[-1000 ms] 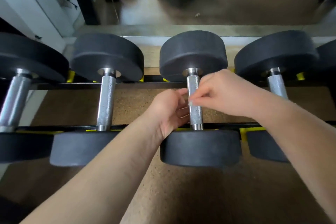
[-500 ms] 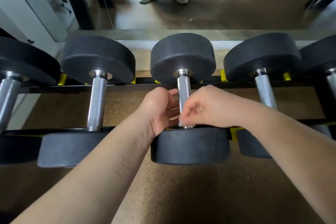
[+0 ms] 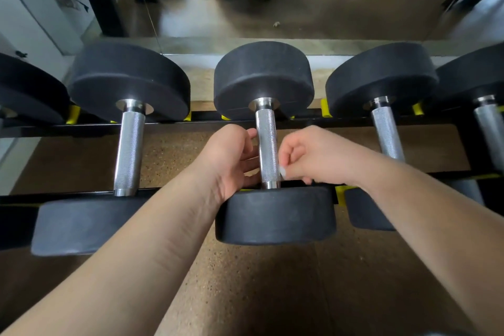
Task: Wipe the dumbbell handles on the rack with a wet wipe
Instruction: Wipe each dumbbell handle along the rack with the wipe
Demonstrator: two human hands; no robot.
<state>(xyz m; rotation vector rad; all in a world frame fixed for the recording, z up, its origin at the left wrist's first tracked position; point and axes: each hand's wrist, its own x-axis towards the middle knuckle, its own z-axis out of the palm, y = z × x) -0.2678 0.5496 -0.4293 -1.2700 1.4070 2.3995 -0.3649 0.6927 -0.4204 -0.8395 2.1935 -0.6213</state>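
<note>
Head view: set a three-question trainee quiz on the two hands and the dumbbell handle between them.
1. True or false: the left hand and the right hand sit on opposite sides of one dumbbell handle.
2. That handle's surface is: A) foam, B) knurled metal, C) smooth rubber.
3. Fill in: the pads on the rack, beside the dumbbell heads, are coloured ____.
Key: 1 true; 2 B; 3 yellow.
</note>
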